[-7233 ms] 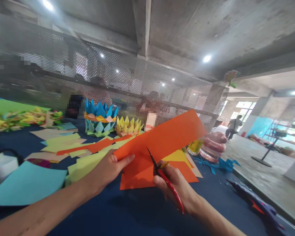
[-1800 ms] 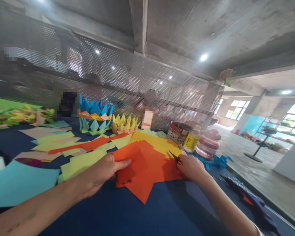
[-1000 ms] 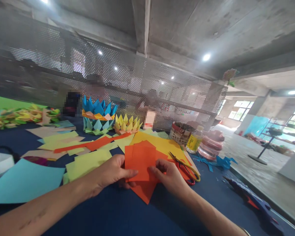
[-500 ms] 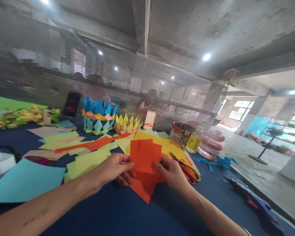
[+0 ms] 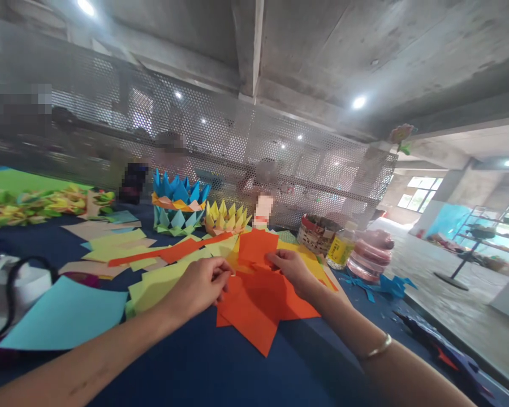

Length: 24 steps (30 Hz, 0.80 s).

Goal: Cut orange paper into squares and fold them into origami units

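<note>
A square of orange paper [image 5: 258, 247] is pinched at its lower right by my right hand [image 5: 292, 270], thumb and fingers closed. It stands raised above larger orange sheets [image 5: 254, 316], which lie overlapping on the table. My left hand [image 5: 206, 282] hovers at the left edge of these sheets with its fingers curled together, apart from the raised square. Whether anything small sits between its fingertips is hidden. Under the orange lies a yellow sheet [image 5: 307, 257]. Pale yellow-green sheets [image 5: 163, 282] are spread beneath and beside my left forearm.
Folded paper crowns, one blue [image 5: 180, 192] and one yellow [image 5: 227, 217], stand at the back. A woven basket [image 5: 318, 232], a yellow-labelled bottle [image 5: 341, 249] and a pink jar [image 5: 370, 257] stand to the right. A light-blue sheet [image 5: 68, 316] lies left; a dark tool [image 5: 445, 350] lies right.
My left hand has let go of the orange square and drawn slightly aside. My right hand has moved it up and away, uncovering more orange sheets. The yellow-handled scissors are now out of sight.
</note>
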{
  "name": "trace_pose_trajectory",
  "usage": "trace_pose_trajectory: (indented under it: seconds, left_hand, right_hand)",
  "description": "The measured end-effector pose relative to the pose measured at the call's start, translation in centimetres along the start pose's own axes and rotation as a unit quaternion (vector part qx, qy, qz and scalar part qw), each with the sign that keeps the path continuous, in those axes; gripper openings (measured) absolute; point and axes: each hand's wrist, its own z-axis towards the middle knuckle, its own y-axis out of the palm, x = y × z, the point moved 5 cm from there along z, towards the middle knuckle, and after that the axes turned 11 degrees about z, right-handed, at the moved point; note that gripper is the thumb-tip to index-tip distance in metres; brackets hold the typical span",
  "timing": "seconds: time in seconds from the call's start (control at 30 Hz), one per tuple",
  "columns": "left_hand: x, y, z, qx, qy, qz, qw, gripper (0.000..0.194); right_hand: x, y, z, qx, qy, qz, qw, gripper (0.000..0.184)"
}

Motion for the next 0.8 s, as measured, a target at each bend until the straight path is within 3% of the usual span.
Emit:
trace_pose_trajectory:
  seconds: [0.13,0.23,0.3,0.47,0.6,0.67,0.7,0.8]
  left_hand:
    - [-0.1,-0.3,0.2,0.006,-0.002,0.001,1.000,0.017]
    - [-0.1,-0.4,0.1,0.010,-0.010,-0.007,1.000,0.017]
    - [0.1,-0.6,0.1,0.019,-0.016,-0.017,1.000,0.016]
    - [0.8,-1.2,0.0,0.040,-0.046,-0.074,0.995,0.036]
    - [1.2,0.1,-0.3,-0.069,-0.069,-0.217,0.971,0.045]
    - [1.1,0.5,-0.3,-0.096,-0.085,-0.267,0.955,0.044]
    - [1.0,0.5,-0.3,-0.087,-0.092,-0.272,0.954,0.043]
    - [0.7,0.1,-0.3,-0.052,-0.111,-0.278,0.953,0.040]
  right_hand:
    - [2.0,1.1,2.1,0.002,0.031,-0.053,0.998,0.031]
    - [2.5,0.8,2.6,-0.005,0.019,-0.068,0.998,0.024]
    - [2.0,0.5,2.3,-0.010,-0.004,-0.060,0.998,0.017]
    - [-0.5,1.4,-1.3,-0.085,-0.067,-0.017,0.994,0.036]
    - [-1.9,2.1,-4.1,-0.158,-0.104,-0.055,0.980,0.034]
    - [-2.0,1.0,-4.2,-0.120,-0.129,-0.176,0.968,0.032]
    - [-1.9,0.1,-3.9,-0.082,-0.128,-0.249,0.956,0.034]
    - [-0.8,-2.3,-2.8,-0.038,-0.093,-0.326,0.940,0.034]
